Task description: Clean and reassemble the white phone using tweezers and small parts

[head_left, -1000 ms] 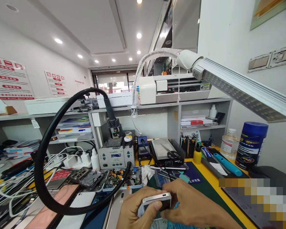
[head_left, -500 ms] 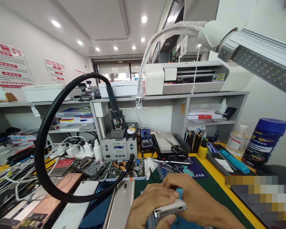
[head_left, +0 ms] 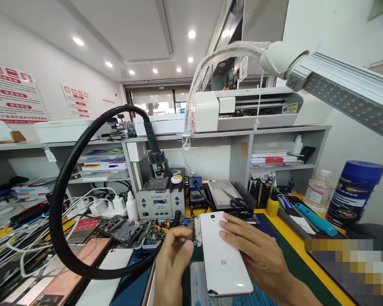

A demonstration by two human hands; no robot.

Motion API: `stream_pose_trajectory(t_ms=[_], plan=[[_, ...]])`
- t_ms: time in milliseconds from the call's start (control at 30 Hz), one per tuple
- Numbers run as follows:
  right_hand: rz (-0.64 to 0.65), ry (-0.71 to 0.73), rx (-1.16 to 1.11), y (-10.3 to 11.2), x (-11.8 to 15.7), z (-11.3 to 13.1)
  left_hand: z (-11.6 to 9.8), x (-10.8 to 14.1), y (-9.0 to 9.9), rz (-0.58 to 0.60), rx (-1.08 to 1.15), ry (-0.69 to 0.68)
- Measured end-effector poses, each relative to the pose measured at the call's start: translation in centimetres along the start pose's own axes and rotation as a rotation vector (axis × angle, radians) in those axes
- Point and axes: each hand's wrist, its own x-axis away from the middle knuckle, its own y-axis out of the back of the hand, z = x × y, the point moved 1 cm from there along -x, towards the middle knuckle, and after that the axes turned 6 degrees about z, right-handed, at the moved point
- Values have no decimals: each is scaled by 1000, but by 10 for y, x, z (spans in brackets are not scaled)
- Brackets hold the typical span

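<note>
A white smartphone [head_left: 225, 272] is held up with its back towards me, showing an MI logo and a dark chipped spot at its lower left corner. My right hand [head_left: 261, 255] grips its right side, fingers lying over the back; the thumb is hidden. To the left of the phone, my left hand [head_left: 174, 263] is half curled, with thumb and forefinger apart and nothing visible between them. Under the phone lies a pale blue, clear-looking flat item [head_left: 197, 282], partly covered, on a dark green mat [head_left: 290, 250].
A black hose [head_left: 55, 212] loops from the hot-air station [head_left: 156, 204] across the left side. Several phones, including a pink one [head_left: 79, 263], lie left. Scissors [head_left: 238, 200] rest on a plate at the back. A blue spray can [head_left: 354, 191] stands right, beneath a lamp [head_left: 347, 85].
The phone has turned from edge-on to showing its white back and is raised higher. My left hand has come off it and moved left; my right hand now holds its right side.
</note>
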Motion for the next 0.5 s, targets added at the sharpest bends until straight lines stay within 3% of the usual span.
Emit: stream_pose_trajectory(t_ms=[200,333,400,500], plan=[[-17,41,70,-4,6,3,5,1,-23,234,199,375],[-65,-28,28,-12,9,3,3,4,-26,357,221,370],[-97,-265,-92,-14,7,1,0,2,-21,371,166,332],[-25,-776,-557,-10,0,0,-4,0,-17,373,76,288]])
